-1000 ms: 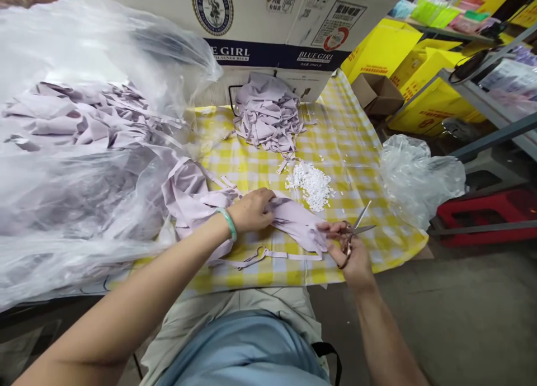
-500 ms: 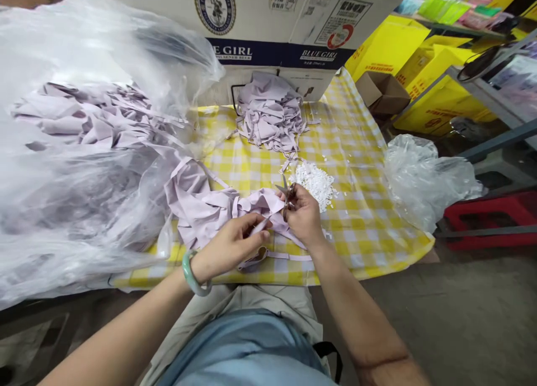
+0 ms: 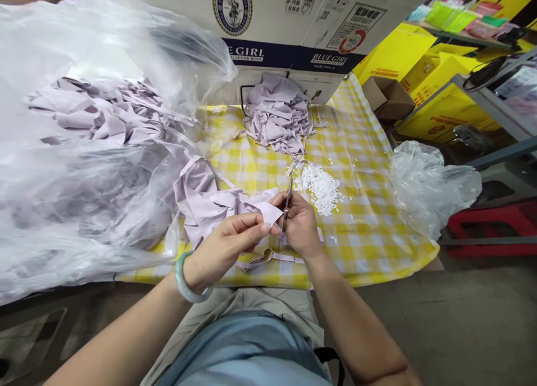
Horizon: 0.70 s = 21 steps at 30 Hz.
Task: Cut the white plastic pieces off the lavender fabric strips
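My left hand (image 3: 229, 246), a pale green bangle on its wrist, pinches a corner of a lilac fabric piece (image 3: 218, 204) lying on the yellow checked tablecloth (image 3: 369, 229). My right hand (image 3: 300, 221) is closed on small scissors (image 3: 287, 204), their blades pointing up right beside the pinched fabric corner. A thin lilac strap (image 3: 268, 257) trails on the cloth below both hands.
A big clear plastic bag (image 3: 84, 151) of lilac pieces fills the left. A heap of lilac pieces (image 3: 279, 114) lies before a Blue Girl carton (image 3: 285, 56). White trimmings (image 3: 321, 187) lie just beyond my hands. A crumpled plastic bag (image 3: 432, 182) hangs right; yellow boxes (image 3: 436, 89) stand behind.
My right hand carried the scissors left from the table's near right edge to the fabric. My left hand drew back from pressing the fabric flat and now pinches its corner.
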{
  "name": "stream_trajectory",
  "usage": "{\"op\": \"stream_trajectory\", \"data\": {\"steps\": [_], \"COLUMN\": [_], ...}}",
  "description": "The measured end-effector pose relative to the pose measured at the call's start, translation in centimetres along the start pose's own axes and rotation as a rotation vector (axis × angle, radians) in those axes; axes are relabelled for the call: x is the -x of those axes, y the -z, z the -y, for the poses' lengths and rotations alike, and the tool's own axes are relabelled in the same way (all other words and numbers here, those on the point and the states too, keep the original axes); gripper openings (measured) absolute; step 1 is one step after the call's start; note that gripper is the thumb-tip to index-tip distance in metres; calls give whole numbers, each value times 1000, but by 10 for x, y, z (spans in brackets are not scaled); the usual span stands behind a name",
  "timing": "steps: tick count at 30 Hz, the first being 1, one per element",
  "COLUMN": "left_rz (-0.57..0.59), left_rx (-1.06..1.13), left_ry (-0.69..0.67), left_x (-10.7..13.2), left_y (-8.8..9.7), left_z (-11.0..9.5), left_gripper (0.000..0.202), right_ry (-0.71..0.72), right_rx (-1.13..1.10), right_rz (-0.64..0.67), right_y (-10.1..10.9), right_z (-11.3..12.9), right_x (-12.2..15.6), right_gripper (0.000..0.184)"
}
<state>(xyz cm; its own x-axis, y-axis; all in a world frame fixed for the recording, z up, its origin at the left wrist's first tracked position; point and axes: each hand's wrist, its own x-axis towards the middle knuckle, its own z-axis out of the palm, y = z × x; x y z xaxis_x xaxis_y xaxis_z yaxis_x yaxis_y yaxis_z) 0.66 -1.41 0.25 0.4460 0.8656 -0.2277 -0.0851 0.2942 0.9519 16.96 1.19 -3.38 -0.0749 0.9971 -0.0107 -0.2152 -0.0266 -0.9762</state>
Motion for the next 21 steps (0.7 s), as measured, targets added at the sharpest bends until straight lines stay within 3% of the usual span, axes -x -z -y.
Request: {"op": "stream_trajectory", "data": {"steps": [3, 5, 8, 11, 17, 21], "left_rz": [-167, -264, -263, -278, -343, -325], "left_rx": [-329, -355, -78, 59, -266, -336], "left_ry": [-352, -487, -418, -326, -415, -458], "left_x": [0, -4, -12, -15, -8, -4], "left_y": [-3, -7, -10, -9, -12, -16], "left_z": [-3, -2, 6, 14, 12, 12], "left_gripper": [16, 16, 20, 22, 26, 26], "right_ry": [-66, -103, -123, -91, 118, 185], "right_rx": [-24, -51, -58, 101, 849, 1029], "right_rz": [-3, -8, 34, 114, 188, 261], "right_y": [-9, -17, -22, -10, 30, 34], "right_z": [-4, -9, -16, -11, 20, 21], "right_x": [5, 8, 16, 24, 34, 34], "right_gripper": [29, 34, 35, 36, 34, 49]}}
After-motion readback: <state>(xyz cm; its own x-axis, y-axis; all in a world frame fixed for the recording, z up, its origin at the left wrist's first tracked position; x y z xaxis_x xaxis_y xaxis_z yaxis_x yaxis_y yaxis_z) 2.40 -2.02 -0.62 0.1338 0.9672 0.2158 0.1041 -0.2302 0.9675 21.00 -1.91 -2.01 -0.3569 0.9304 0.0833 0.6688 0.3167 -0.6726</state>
